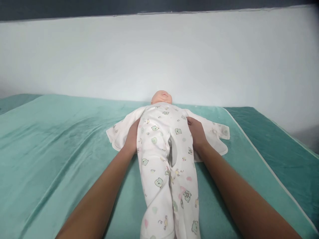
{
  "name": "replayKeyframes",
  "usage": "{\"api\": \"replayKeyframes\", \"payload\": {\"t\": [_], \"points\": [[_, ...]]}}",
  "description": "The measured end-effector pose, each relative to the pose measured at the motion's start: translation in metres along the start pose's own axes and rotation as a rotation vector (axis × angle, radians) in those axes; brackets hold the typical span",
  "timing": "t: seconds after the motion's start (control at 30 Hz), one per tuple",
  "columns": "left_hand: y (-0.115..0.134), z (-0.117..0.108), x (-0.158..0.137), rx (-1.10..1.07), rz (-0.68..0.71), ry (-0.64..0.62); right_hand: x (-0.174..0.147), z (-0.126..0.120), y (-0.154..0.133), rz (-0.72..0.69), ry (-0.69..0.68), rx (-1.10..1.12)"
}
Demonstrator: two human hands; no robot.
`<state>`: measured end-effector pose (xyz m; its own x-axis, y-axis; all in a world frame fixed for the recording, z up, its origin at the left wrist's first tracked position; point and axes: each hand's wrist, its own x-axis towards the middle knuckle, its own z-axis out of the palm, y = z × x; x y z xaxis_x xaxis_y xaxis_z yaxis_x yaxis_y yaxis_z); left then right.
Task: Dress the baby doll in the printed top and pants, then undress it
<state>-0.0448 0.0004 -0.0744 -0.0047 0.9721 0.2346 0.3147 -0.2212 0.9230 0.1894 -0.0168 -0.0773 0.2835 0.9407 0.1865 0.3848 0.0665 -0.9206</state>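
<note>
A baby doll (161, 96) lies on its back, its head far from me. White baby pants (156, 159) printed with green bears cover its front from the chest down, with an open slit at the crotch. Beneath the doll a white baby shirt (211, 127) is spread, its sleeves out to both sides. My left hand (132, 136) grips the left side of the pants at the waist, its fingertips hidden behind the cloth. On the opposite side, my right hand (196, 132) is closed against the pants' edge, fingers partly tucked under. The doll's arms are not visible.
A light green sheet (62, 159) with soft wrinkles covers the surface beneath the doll. Darker green cloth (281, 142) shows at the right beyond a pale edge seam. A white wall (159, 53) rises right behind the doll's head.
</note>
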Motion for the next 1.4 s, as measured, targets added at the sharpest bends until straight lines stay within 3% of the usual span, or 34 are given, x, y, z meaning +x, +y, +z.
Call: {"api": "replayKeyframes", "payload": {"t": [0.17, 0.3, 0.43, 0.57, 0.7, 0.83, 0.93, 1.07, 1.27, 1.4], "points": [[0.006, -0.009, 0.005, 0.045, -0.005, 0.131, 0.003, 0.001, 0.003, -0.079, 0.198, 0.071], [0.017, -0.010, 0.024, 0.004, 0.063, 0.191, 0.014, 0.004, -0.003, -0.259, 0.099, 0.060], [0.027, -0.005, 0.050, -0.058, 0.084, -0.115, 0.032, 0.004, -0.009, -0.394, -0.099, 0.044], [0.031, -0.004, 0.066, -0.066, 0.047, -0.378, 0.050, -0.002, -0.012, -0.353, -0.304, 0.011], [0.031, -0.007, 0.069, -0.075, 0.055, -0.461, 0.059, -0.009, -0.019, -0.318, -0.540, 0.033], [0.029, -0.006, 0.069, -0.073, 0.102, -0.443, 0.062, -0.012, -0.026, -0.315, -0.645, 0.009], [0.026, -0.002, 0.070, -0.053, 0.126, -0.398, 0.065, -0.008, -0.024, -0.339, -0.600, 0.021], [0.021, 0.004, 0.073, -0.041, 0.121, -0.303, 0.068, 0.004, -0.017, -0.335, -0.435, 0.048], [0.015, 0.010, 0.076, 0.051, 0.070, -0.128, 0.077, 0.020, -0.013, -0.319, -0.160, -0.202], [0.010, 0.013, 0.080, 0.085, 0.044, -0.061, 0.079, 0.025, -0.015, -0.299, -0.140, -0.213]]}}
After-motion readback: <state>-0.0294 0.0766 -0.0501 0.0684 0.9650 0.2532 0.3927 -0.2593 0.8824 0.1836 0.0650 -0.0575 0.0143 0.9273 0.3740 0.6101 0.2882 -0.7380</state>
